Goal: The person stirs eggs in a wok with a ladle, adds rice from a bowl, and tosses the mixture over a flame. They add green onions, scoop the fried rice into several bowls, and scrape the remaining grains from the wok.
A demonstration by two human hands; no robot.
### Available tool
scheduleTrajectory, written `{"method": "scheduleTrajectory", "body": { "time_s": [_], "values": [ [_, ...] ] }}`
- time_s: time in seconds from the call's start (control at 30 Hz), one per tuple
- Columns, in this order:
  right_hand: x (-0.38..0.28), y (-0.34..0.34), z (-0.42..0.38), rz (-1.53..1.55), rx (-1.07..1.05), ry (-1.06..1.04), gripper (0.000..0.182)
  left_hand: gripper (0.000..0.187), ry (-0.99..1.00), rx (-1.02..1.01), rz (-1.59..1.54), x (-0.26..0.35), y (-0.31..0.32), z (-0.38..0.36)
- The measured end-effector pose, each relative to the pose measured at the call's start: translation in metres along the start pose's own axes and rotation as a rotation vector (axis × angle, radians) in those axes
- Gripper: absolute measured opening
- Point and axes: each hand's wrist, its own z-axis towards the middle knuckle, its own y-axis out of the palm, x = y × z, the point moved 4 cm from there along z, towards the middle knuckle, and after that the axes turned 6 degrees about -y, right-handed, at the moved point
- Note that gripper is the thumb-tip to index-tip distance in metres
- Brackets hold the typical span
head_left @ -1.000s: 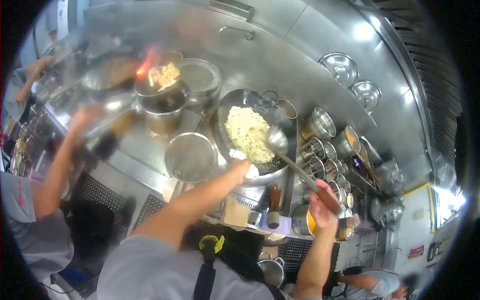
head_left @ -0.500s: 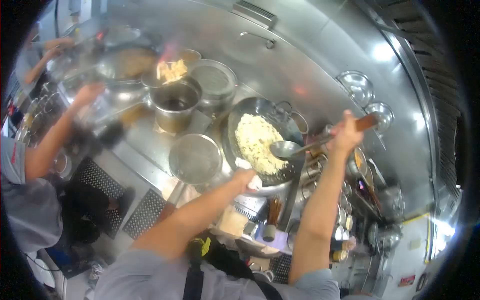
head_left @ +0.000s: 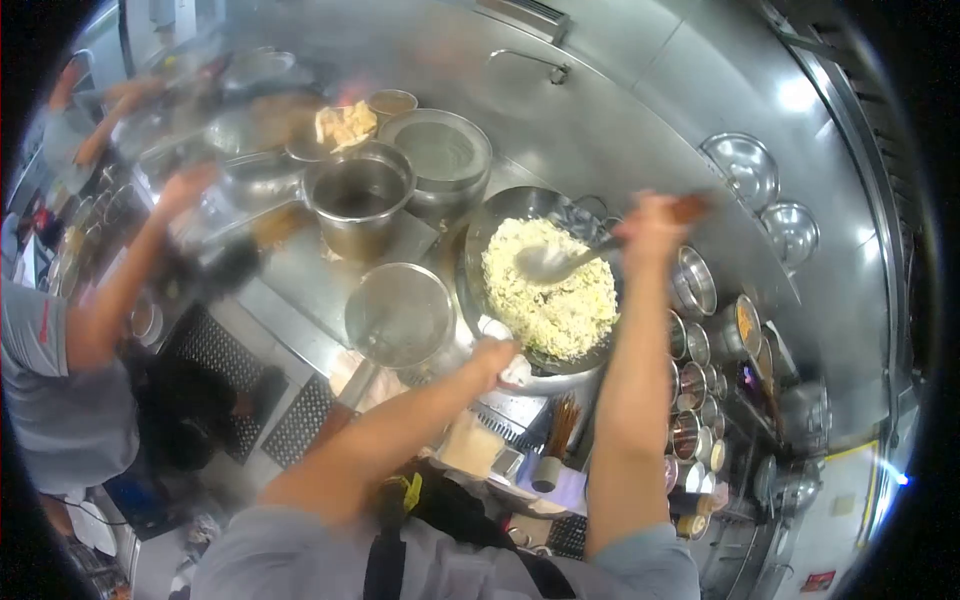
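A dark wok (head_left: 484,212) sits on the stove, filled with pale yellow fried rice (head_left: 560,315). My left hand (head_left: 493,360) is closed round a white cloth (head_left: 516,372) at the wok's near rim. Above the wok's right side, my right hand (head_left: 650,228) grips the handle of a metal ladle (head_left: 550,262). The ladle's bowl lies over the far part of the rice and is blurred by motion. Its wooden handle end (head_left: 690,207) sticks out past my hand.
Left of the wok are a round strainer (head_left: 399,317), a deep pot (head_left: 358,190) and a wide lidded pot (head_left: 440,150). Several metal containers (head_left: 688,390) stand at right. Two metal bowls (head_left: 742,170) hang on the wall. A co-worker's arm (head_left: 130,265) reaches over the left stove.
The ladle has swung left and up across the rice, my right hand moving with it. The rice has spread toward the wok's right side. My left hand stays at the rim.
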Motion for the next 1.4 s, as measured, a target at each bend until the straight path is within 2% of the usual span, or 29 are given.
{"method": "scheduleTrajectory", "body": {
  "time_s": [0.07,0.13,0.17,0.27,0.3,0.33,0.4,0.47,0.5,0.53,0.6,0.67,0.73,0.8,0.83,0.87,0.93,0.97,1.0,1.03,1.1,1.17,1.2,1.23,1.27,1.3,1.33,1.37,1.4],
  "values": [
    [0.040,-0.010,0.006,-0.121,-0.168,0.183,0.015,0.018,-0.058,-0.051,0.031,0.008,0.003,0.000],
    [-0.003,-0.014,0.028,-0.409,-0.067,0.144,0.017,0.016,-0.106,-0.062,0.021,0.001,-0.002,0.000],
    [-0.017,-0.032,0.046,-0.283,-0.004,0.107,0.017,0.016,-0.194,-0.088,0.069,0.001,-0.001,0.005],
    [-0.043,-0.085,0.062,-0.023,0.281,-0.038,0.011,0.022,-0.157,-0.050,-0.030,0.006,-0.001,0.025],
    [0.019,-0.104,0.059,-0.072,0.306,-0.040,0.011,0.023,-0.224,-0.138,-0.035,-0.008,-0.007,0.057],
    [0.055,-0.103,0.042,-0.104,0.401,0.095,0.014,0.024,-0.273,-0.204,-0.049,-0.010,-0.005,0.060],
    [0.050,-0.078,0.034,-0.082,0.214,0.159,0.019,0.022,-0.058,-0.114,-0.103,-0.006,0.006,0.012],
    [-0.004,-0.070,0.016,-0.207,0.095,0.180,0.019,0.022,-0.128,-0.129,-0.084,-0.020,0.008,-0.021],
    [-0.046,-0.066,0.016,-0.169,0.063,0.068,0.019,0.023,-0.213,-0.166,-0.047,-0.020,0.014,-0.063],
    [-0.089,-0.062,0.014,-0.127,0.028,-0.042,0.020,0.021,-0.140,-0.139,-0.105,-0.016,0.017,-0.099],
    [-0.149,-0.072,0.011,0.142,-0.081,-0.016,0.011,0.027,-0.164,-0.257,-0.053,-0.007,0.023,-0.131],
    [-0.123,-0.052,-0.024,-0.046,0.100,0.043,0.020,0.021,-0.116,-0.109,-0.031,0.011,0.032,-0.122],
    [-0.042,-0.028,-0.047,-0.213,0.312,0.174,0.030,0.019,-0.078,-0.126,0.003,-0.028,0.000,-0.063],
    [-0.066,-0.029,-0.021,-0.194,0.282,0.062,0.031,0.018,0.008,-0.081,0.043,-0.077,-0.033,-0.041],
    [-0.081,-0.039,-0.010,-0.198,0.261,0.028,0.032,0.020,-0.082,-0.149,-0.070,-0.103,-0.049,-0.045],
    [-0.094,-0.050,0.002,-0.207,0.229,0.008,0.033,0.019,-0.301,-0.183,-0.109,-0.097,-0.044,-0.092],
    [-0.118,-0.072,0.038,-0.199,0.173,-0.049,0.035,0.020,-0.233,-0.114,0.084,-0.083,-0.046,-0.126],
    [-0.128,-0.092,0.060,0.002,0.043,-0.057,0.029,0.020,-0.217,-0.154,-0.042,-0.062,-0.024,-0.148],
    [-0.126,-0.078,0.033,-0.076,0.053,-0.075,0.028,0.020,-0.197,-0.191,-0.167,-0.038,0.000,-0.152],
    [-0.136,-0.056,-0.012,-0.149,0.068,-0.107,0.027,0.021,-0.139,-0.200,-0.135,-0.018,0.009,-0.129],
    [-0.086,-0.033,-0.052,-0.282,0.227,-0.097,0.026,0.021,-0.052,-0.180,-0.086,-0.010,0.014,-0.092],
    [-0.039,-0.034,-0.036,-0.381,0.304,-0.012,0.028,0.020,-0.035,-0.023,0.086,-0.071,-0.032,-0.050],
    [-0.047,-0.052,-0.009,-0.423,0.229,0.034,0.029,0.020,-0.024,0.053,0.167,-0.094,-0.046,-0.043],
    [-0.056,-0.072,0.013,-0.472,0.144,0.093,0.029,0.019,-0.196,-0.104,0.033,-0.106,-0.048,-0.062],
    [-0.072,-0.093,0.040,-0.286,0.081,-0.008,0.023,0.019,-0.366,-0.257,-0.108,-0.108,-0.048,-0.093],
    [-0.093,-0.100,0.065,-0.092,0.025,-0.111,0.016,0.020,-0.225,-0.077,0.040,-0.095,-0.050,-0.117],
    [-0.147,-0.066,0.019,-0.057,0.083,-0.105,0.017,0.020,-0.216,-0.142,-0.011,-0.074,-0.033,-0.131],
    [-0.165,-0.073,0.012,0.019,-0.074,-0.103,0.017,0.019,-0.214,-0.205,-0.064,-0.052,-0.011,-0.137],
    [-0.150,-0.068,-0.011,-0.104,-0.029,-0.065,0.017,0.018,-0.211,-0.268,-0.120,-0.040,0.006,-0.135]
  ]
}}
